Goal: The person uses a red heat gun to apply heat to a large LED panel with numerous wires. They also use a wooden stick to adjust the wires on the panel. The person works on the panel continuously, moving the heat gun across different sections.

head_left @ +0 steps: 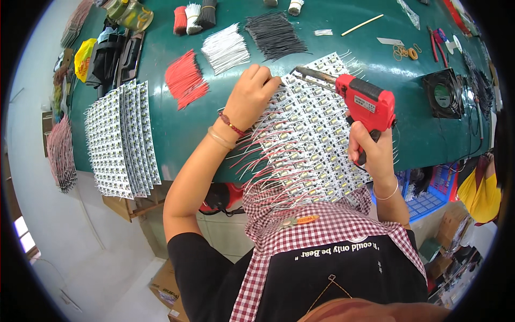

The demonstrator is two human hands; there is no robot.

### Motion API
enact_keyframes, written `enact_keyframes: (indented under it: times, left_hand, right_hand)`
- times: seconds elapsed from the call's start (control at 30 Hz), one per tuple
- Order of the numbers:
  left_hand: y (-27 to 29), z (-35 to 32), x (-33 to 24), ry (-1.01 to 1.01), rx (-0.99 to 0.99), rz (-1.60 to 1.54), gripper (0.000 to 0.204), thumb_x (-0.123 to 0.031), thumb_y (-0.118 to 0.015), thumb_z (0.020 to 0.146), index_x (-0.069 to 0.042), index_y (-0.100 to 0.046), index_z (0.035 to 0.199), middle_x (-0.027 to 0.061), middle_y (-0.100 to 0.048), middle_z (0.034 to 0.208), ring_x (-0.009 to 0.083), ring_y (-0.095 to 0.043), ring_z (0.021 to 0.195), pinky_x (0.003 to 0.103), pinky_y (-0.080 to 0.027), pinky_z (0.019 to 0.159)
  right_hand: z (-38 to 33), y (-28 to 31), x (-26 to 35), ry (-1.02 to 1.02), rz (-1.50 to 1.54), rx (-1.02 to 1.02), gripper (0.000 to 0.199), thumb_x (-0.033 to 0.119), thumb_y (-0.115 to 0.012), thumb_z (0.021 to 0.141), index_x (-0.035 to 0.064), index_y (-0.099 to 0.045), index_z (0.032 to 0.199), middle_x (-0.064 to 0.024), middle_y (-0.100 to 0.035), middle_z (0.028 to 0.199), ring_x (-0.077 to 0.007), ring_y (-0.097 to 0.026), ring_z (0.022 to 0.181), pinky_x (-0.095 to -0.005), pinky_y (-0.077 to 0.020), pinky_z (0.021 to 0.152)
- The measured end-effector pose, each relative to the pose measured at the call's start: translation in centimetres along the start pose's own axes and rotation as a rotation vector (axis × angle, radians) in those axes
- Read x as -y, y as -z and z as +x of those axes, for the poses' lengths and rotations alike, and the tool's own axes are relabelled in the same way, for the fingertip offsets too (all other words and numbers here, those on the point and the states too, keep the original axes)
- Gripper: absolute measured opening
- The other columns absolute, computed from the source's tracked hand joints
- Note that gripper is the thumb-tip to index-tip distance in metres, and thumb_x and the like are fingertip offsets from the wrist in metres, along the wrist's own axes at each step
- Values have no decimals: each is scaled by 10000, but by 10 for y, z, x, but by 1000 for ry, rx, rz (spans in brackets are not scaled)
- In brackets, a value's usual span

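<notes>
A red and black soldering gun point(367, 101) is gripped in my right hand point(375, 153), its metal tip pointing left over the far end of a white circuit board panel point(316, 145). Rows of small components cover the panel, and red and white wires point(257, 153) stick out along its left side. At the panel's far left corner, close to the gun's tip, my left hand point(251, 95) is closed with fingertips pinched together. Whatever those fingers hold is hidden. Beyond that hand lie loose piles of red wires point(185, 79), white wires point(225, 48) and black wires point(274, 35).
More board panels point(120, 142) stand overlapped at the left table edge. Bundled wires point(193, 19) and a glass jar point(129, 14) are at the back. To the right sit a black square fan point(442, 94), rubber bands point(405, 52) and red-handled pliers point(437, 47). A blue crate point(429, 196) is below.
</notes>
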State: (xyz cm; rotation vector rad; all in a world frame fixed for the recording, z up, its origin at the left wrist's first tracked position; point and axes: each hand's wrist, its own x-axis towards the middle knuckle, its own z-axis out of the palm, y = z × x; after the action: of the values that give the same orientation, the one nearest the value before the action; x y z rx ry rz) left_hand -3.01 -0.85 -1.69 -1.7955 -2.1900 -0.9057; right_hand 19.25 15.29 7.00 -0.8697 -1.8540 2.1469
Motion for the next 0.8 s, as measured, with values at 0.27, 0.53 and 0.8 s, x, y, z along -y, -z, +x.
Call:
enact_keyframes:
  times: [0.27,0.53,0.8]
  left_hand:
    - [2,2,-2,-20,-25,-11,324,68,-625,628,-25,-643,937,75,-512,828,250,-501,784,344,-450,703]
    - [0,5,2,-28,-10,-31,315,68,-610,636,-23,-640,936,70,-525,846,251,-513,801,348,-453,716]
    - [0,5,1,-33,-9,-46,314,76,-600,629,-23,-638,924,70,-531,856,251,-518,810,348,-458,722]
  right_hand:
    - [-1,-7,0,-62,-85,-45,183,174,-657,903,13,-583,947,14,-527,532,-56,-491,411,-208,-367,385]
    - [-1,-10,-1,-80,-155,-55,193,158,-678,885,6,-592,966,21,-536,568,-47,-489,427,-204,-376,396]
    - [-5,-10,0,-92,-162,-68,206,143,-696,870,1,-595,980,25,-544,601,-43,-488,438,-203,-387,407]
